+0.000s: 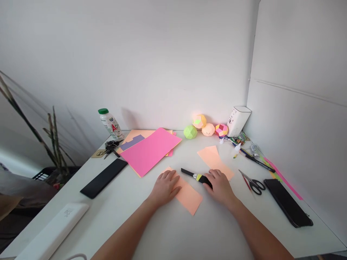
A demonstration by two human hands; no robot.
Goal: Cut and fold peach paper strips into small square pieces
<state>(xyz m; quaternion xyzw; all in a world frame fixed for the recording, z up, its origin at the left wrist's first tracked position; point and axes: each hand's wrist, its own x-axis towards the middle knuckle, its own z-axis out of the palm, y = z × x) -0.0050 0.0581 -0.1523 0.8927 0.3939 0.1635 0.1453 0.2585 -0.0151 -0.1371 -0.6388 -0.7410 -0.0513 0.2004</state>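
I see the peach paper strip (pixel 189 196) lying at the front middle of the white worktop (pixel 130 213). The left hand (pixel 164 187) rests open and flat on its far end, I judge to pin it. The right hand (pixel 221 186) is closed round the utility knife (pixel 193 175), whose tip lies over the strip's far edge. Scissors (pixel 255 185), a pink sheet (pixel 150 150) and paper balls (pixel 190 131) sit further out, towards the bare white walls of a corner.

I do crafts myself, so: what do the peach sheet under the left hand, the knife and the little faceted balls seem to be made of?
Peach sheet: thin matte paper or light card, flat with crisp edges. Knife in the right hand: apparently black plastic with a yellow band; blade unclear. Faceted balls: probably folded paper, judging by flat, matte, coloured facets.
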